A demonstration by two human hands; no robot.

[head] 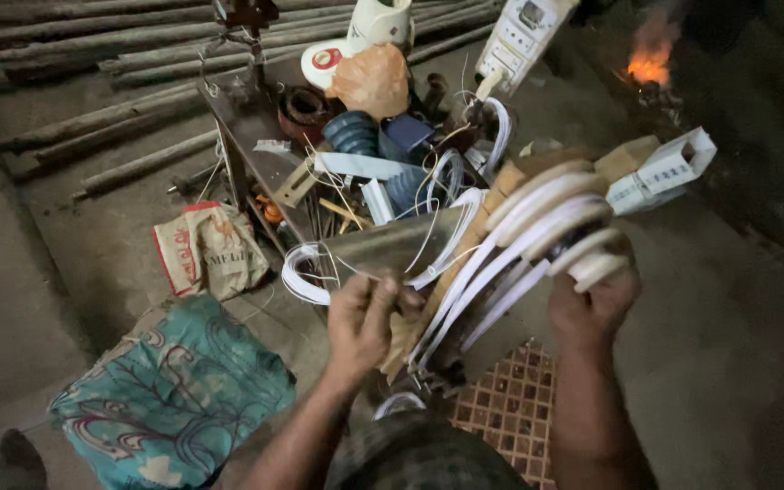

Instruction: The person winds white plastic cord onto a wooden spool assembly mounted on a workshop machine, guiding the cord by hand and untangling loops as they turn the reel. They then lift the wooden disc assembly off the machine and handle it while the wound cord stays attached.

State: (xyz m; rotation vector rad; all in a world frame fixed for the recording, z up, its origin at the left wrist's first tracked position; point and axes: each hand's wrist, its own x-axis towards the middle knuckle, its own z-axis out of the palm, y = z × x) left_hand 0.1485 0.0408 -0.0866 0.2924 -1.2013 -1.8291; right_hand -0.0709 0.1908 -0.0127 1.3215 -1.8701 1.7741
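Left hand [362, 319], fingers pinched on a thin white wire [428, 243]. Right hand [594, 304], fingers closed beneath a wooden frame wound with white wire coils [537, 218], possibly a winding former. A teal patterned cloth [174, 395] lies on the floor.

Both forearms reaching fwd from bottom edge, bare. L hand [362, 319] closing in a loose fist, fingers curling inward, pinching. R hand [594, 304] raised higher, fingers wrapping up & over, gripping, wrist straight
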